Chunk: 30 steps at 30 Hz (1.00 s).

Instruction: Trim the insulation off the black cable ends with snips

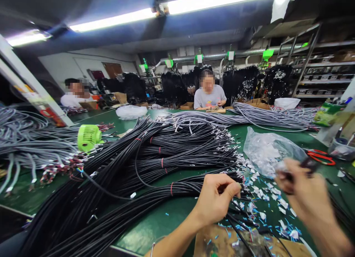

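Observation:
My left hand point(215, 199) is closed with thumb and fingers pinched at the ends of a black cable bundle point(133, 175) that fans across the green table point(163, 216). My right hand point(306, 192) is blurred, raised at the right, and grips a small dark object that I cannot identify. Between the hands lie several small white connector housings point(266, 198) and blue scraps. A clear plastic bag point(270, 149) of white parts lies just beyond my right hand.
Grey cable bundles point(249, 116) lie at the back and at the left point(24, 138). A green fan point(88, 137) sits at left. Red-handled scissors point(321, 156) lie at right. One person point(208, 92) sits across the table, another point(76, 94) at far left. Shelving point(318, 68) stands behind.

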Each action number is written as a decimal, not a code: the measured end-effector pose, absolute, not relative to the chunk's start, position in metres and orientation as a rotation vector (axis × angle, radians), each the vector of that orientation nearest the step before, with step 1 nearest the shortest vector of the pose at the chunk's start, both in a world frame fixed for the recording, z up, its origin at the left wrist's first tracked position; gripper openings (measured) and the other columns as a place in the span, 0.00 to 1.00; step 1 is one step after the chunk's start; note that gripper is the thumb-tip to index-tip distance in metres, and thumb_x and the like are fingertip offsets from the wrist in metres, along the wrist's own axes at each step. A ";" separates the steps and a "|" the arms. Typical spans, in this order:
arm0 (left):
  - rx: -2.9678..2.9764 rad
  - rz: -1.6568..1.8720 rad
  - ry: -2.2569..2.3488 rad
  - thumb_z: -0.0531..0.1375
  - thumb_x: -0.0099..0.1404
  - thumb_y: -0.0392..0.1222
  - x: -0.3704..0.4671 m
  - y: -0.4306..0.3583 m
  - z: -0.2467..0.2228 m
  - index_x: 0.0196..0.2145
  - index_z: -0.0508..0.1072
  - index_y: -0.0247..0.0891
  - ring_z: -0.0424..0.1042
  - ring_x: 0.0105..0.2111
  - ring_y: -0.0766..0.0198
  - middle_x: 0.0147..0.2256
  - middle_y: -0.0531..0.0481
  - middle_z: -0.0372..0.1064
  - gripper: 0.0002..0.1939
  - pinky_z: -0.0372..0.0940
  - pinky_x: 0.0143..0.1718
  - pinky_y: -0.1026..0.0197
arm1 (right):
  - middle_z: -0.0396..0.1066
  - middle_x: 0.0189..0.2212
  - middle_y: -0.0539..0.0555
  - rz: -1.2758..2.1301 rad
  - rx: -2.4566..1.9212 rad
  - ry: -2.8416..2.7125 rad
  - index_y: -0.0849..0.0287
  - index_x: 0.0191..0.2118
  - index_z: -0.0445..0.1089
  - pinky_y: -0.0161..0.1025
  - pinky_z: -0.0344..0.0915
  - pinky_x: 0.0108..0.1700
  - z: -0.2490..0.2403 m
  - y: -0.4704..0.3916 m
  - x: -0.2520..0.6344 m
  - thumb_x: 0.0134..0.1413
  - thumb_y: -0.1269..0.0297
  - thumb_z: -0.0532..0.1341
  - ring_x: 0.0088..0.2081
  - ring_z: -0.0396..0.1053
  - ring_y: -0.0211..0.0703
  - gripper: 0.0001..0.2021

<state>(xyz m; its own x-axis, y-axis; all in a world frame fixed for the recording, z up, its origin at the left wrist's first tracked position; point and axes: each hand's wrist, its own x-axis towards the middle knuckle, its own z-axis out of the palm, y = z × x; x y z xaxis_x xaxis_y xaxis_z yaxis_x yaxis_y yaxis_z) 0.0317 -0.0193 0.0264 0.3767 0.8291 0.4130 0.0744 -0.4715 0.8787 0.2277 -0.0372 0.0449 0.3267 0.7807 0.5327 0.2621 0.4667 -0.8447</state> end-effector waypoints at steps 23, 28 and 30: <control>1.906 1.165 0.849 0.57 0.62 0.38 0.043 -0.025 0.018 0.21 0.75 0.30 0.57 0.19 0.71 0.18 0.50 0.66 0.15 0.51 0.20 0.68 | 0.56 0.17 0.46 0.165 -1.153 -1.671 0.59 0.20 0.61 0.32 0.51 0.24 0.010 -0.052 0.204 0.57 0.64 0.58 0.20 0.53 0.32 0.15; 1.888 1.211 0.872 0.56 0.62 0.38 0.040 -0.027 0.020 0.20 0.75 0.29 0.58 0.18 0.71 0.17 0.49 0.67 0.17 0.50 0.19 0.69 | 0.55 0.15 0.45 0.151 -1.279 -1.518 0.57 0.21 0.60 0.31 0.51 0.20 0.011 -0.047 0.209 0.60 0.62 0.54 0.18 0.54 0.33 0.16; 1.904 1.205 0.876 0.56 0.62 0.39 0.039 -0.027 0.020 0.20 0.75 0.29 0.58 0.18 0.72 0.17 0.49 0.67 0.16 0.50 0.19 0.69 | 0.56 0.16 0.45 0.180 -1.203 -1.696 0.58 0.22 0.61 0.31 0.51 0.21 0.012 -0.049 0.208 0.59 0.63 0.55 0.19 0.54 0.33 0.14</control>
